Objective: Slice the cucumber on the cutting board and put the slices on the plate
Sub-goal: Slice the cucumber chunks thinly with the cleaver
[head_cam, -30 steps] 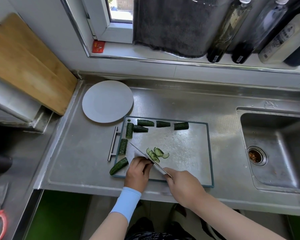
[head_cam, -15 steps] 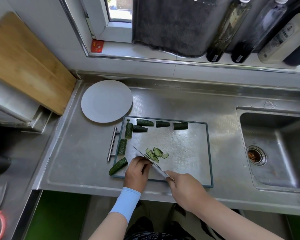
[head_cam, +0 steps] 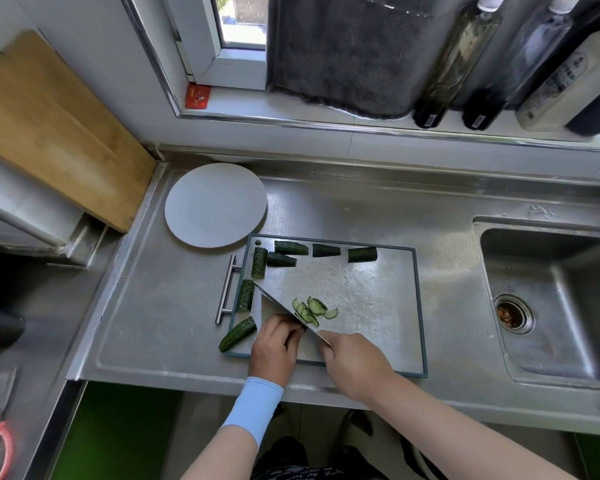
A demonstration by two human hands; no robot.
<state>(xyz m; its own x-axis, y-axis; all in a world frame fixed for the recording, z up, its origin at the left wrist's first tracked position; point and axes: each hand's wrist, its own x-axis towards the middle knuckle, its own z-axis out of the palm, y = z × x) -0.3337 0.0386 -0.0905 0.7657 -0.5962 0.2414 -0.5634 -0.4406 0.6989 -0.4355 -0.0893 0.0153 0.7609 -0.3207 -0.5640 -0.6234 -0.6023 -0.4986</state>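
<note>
- Your right hand (head_cam: 354, 365), low in the frame just right of centre, is clenched round the handle of the knife (head_cam: 278, 306).
- The blade runs diagonally from that hand up and to the left across the board (head_cam: 378, 323).
- Your left hand (head_cam: 274, 344) sits just left of the blade, fingers curled with the tips down at the steel. What lies under them is hidden, so you cannot tell whether they grasp anything.
- The slices (head_cam: 312, 308) lie in a small overlapping heap on the board, just right of the blade.
- Uncut chunks (head_cam: 291, 247) line the board's top and left edges. One long piece (head_cam: 238, 334) overhangs the lower left corner.
- The plate (head_cam: 215, 204) sits on the counter (head_cam: 361, 209), just beyond the board's upper left corner, with no slices on it.
- The sink (head_cam: 551, 306) is at the right edge, and bottles (head_cam: 458, 64) stand on the sill at upper right.
</note>
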